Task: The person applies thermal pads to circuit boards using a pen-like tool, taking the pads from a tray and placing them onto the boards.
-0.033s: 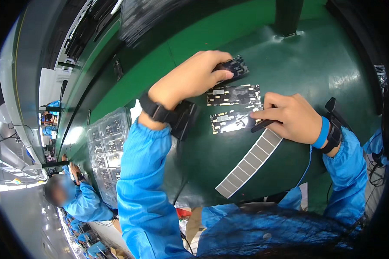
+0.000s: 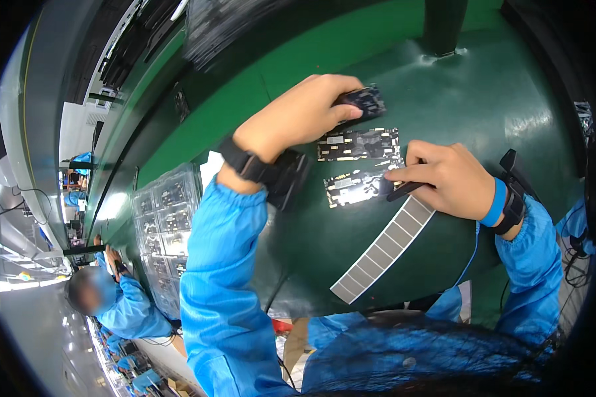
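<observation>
My left hand (image 2: pixel 304 109) pinches a dark circuit board (image 2: pixel 367 102) between thumb and fingers, past the far edge of two other boards. Below it, a flat circuit board (image 2: pixel 359 145) with light-coloured parts lies on the green mat. Nearer me is another circuit board (image 2: pixel 351 188), shiny from glare. My right hand (image 2: pixel 453 178) is closed on a slim black tool (image 2: pixel 404 190), whose exact kind I cannot make out; its tip is at that nearer board's right end. From under the right hand, a strip of grey rectangular labels (image 2: pixel 384 250) on white backing slants toward me.
A clear compartmented tray (image 2: pixel 167 221) with boards stands to the left. A dark post (image 2: pixel 442 26) rises at the far side of the green mat (image 2: pixel 510 99). A blue cord (image 2: pixel 469 261) hangs from my right wristband. A person in blue (image 2: pixel 136 308) sits farther left.
My left hand has shifted slightly to the right with its board. The nearer flat board sits a touch closer to me; my right hand has barely moved.
</observation>
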`<state>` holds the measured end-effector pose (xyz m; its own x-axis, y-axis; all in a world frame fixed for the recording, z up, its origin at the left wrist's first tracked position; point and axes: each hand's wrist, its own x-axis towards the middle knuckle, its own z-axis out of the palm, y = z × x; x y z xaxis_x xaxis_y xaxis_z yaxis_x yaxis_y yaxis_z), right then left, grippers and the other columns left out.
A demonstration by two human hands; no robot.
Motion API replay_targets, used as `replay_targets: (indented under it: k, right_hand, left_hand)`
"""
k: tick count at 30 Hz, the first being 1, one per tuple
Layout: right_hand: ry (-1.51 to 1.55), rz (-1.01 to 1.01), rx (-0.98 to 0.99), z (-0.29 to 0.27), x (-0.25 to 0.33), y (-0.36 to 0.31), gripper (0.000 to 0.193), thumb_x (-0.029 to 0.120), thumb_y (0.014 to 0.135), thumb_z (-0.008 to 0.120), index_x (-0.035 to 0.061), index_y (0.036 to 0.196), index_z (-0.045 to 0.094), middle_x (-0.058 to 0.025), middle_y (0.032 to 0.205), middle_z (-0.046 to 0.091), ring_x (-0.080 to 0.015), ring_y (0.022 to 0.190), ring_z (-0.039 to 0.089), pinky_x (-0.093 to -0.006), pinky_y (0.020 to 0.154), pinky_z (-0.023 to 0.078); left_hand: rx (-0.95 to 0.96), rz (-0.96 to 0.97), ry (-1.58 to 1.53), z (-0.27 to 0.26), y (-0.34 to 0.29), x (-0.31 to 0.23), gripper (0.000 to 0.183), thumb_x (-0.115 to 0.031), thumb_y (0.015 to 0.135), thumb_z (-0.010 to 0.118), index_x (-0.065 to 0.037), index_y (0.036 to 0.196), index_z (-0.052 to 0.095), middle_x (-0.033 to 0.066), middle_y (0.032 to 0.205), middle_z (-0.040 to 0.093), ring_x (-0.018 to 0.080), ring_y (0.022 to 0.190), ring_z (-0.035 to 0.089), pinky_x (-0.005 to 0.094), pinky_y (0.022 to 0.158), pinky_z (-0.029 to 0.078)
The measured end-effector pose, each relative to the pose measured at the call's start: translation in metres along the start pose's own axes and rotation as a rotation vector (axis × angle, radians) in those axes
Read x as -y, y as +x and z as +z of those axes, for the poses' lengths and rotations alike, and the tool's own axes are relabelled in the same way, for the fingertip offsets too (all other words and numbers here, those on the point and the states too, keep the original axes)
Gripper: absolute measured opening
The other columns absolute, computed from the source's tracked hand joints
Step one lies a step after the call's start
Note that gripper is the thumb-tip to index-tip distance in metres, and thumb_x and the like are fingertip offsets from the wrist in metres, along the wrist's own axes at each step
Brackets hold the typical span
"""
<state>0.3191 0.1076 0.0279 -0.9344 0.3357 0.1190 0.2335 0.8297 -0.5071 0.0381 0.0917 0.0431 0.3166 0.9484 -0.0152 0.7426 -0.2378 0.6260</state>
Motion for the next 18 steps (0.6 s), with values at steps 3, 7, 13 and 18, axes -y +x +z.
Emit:
replay_targets:
  k: [3,7,13,18]
  right_hand:
    - [0.016,0.008,-0.007,-0.003,-0.002,-0.001,0.038,0.0,0.074,0.073,0.0147,0.109,0.077,-0.0058,0.088,0.061,-0.0262,0.074,0.065,-0.0394,0.063,0.052]
    - [0.044,0.037,-0.022,-0.007,-0.001,-0.002,0.044,-0.005,0.071,0.072,0.0146,0.11,0.078,-0.0058,0.088,0.06,-0.0252,0.073,0.063,-0.0373,0.063,0.051]
    - [0.023,0.041,-0.03,-0.006,0.0,-0.002,0.032,0.007,0.076,0.078,0.0135,0.107,0.077,-0.0064,0.087,0.061,-0.0278,0.075,0.064,-0.0409,0.064,0.052]
    - [0.008,0.06,-0.042,-0.005,0.0,-0.003,0.032,0.007,0.075,0.078,0.0131,0.107,0.077,-0.0065,0.086,0.061,-0.0279,0.075,0.064,-0.0408,0.064,0.052]
  left_hand:
    - [-0.095,0.163,-0.037,0.022,0.016,0.012,0.039,-0.012,0.086,0.078,-0.003,0.123,0.068,0.0146,0.103,0.067,0.0294,0.097,0.066,0.0384,0.092,0.053]
    - [-0.291,0.142,0.199,0.035,0.001,0.01,0.041,-0.013,0.084,0.079,-0.008,0.124,0.069,0.0126,0.12,0.057,0.0298,0.108,0.062,0.0369,0.092,0.053]
    - [-0.334,0.014,0.049,0.051,-0.022,-0.006,0.037,-0.01,0.086,0.076,-0.008,0.122,0.07,0.0123,0.118,0.057,0.0302,0.102,0.063,0.0385,0.092,0.053]
    - [-0.455,0.102,0.281,0.056,-0.036,-0.011,0.04,-0.013,0.087,0.075,-0.009,0.126,0.067,0.0147,0.116,0.058,0.0332,0.108,0.059,0.0414,0.092,0.049]
